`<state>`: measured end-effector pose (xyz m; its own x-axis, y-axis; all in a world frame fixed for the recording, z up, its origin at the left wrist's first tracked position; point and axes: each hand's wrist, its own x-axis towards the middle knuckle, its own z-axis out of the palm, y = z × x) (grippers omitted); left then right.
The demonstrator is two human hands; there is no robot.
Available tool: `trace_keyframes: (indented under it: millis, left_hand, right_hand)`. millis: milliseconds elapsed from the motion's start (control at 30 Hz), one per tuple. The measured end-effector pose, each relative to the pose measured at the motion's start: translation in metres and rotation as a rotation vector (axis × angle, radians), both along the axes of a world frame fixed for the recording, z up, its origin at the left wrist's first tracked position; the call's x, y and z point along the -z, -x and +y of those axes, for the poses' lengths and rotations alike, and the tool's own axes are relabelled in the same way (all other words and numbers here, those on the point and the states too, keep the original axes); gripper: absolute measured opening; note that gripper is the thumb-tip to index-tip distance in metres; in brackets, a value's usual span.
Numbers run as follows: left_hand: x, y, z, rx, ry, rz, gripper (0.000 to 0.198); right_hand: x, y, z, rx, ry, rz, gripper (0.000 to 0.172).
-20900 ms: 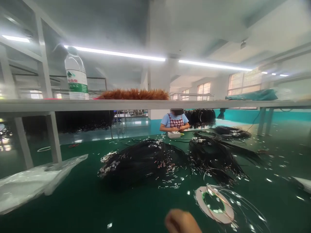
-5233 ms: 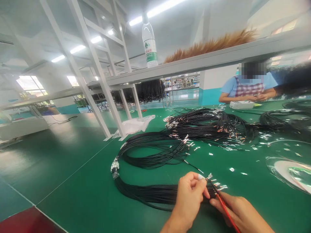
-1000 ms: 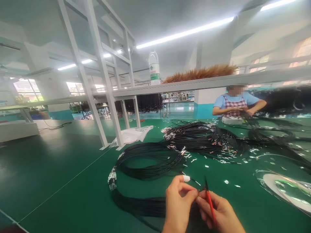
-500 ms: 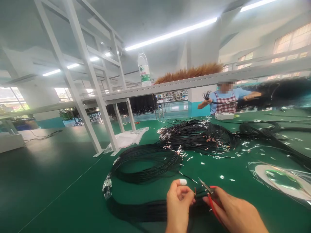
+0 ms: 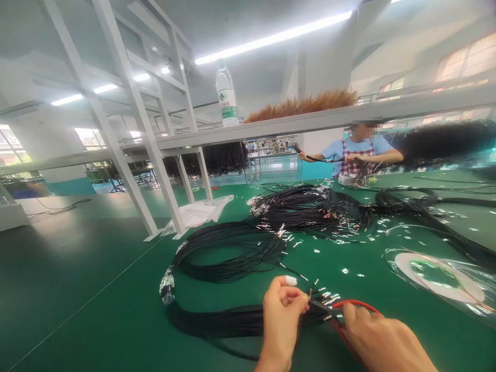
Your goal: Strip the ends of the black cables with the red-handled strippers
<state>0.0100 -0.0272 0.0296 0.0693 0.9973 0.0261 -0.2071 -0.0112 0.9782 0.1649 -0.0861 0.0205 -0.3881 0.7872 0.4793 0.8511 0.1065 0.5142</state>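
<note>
My left hand (image 5: 283,315), with a white wrap on one fingertip, pinches the end of a thin black wire that shows a reddish tip. My right hand (image 5: 382,333) is closed round the red handles of a pair of scissors (image 5: 344,305), whose blades point left and reach the pinched wire end. Beneath both hands lies a bundle of black wires (image 5: 225,321) with metal-tipped ends fanned out beside the blades. The bundle curves left to a shiny clump of connectors (image 5: 167,284).
Further back lie a looped wire coil (image 5: 228,271) and a large wire pile (image 5: 302,206). A white ring-shaped spool (image 5: 442,276) is at right, with scraps around. Metal frame legs (image 5: 143,134) rise at left. Across the table a person (image 5: 358,150) holds wires.
The scissors have moved left and their blades now meet the wire end at my left fingertips. Across the table, the person's hands have shifted. The whole view has moved slightly.
</note>
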Motion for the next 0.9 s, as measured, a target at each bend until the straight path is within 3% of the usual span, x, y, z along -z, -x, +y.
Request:
trace_keyframes:
  millis: [367,667,800,900]
  left_hand:
    - [0.005,-0.004,0.001,0.038,-0.018,0.000,0.030]
    - [0.009,-0.007,0.000,0.072,-0.045,0.001,0.027]
    - [0.006,-0.003,0.002,0.095,-0.025,-0.038,0.026]
    - [-0.001,0.001,0.004,0.040,-0.031,-0.016,0.026]
  right_hand:
    - [-0.007,0.007,-0.003,0.093,0.026,0.101,0.032]
    - [-0.005,0.006,-0.001,0.036,0.097,0.112,0.033]
    - [0.005,-0.007,0.010,0.055,0.127,0.463,0.034]
    - [0.010,-0.032,0.022,0.106,0.070,0.641,0.028]
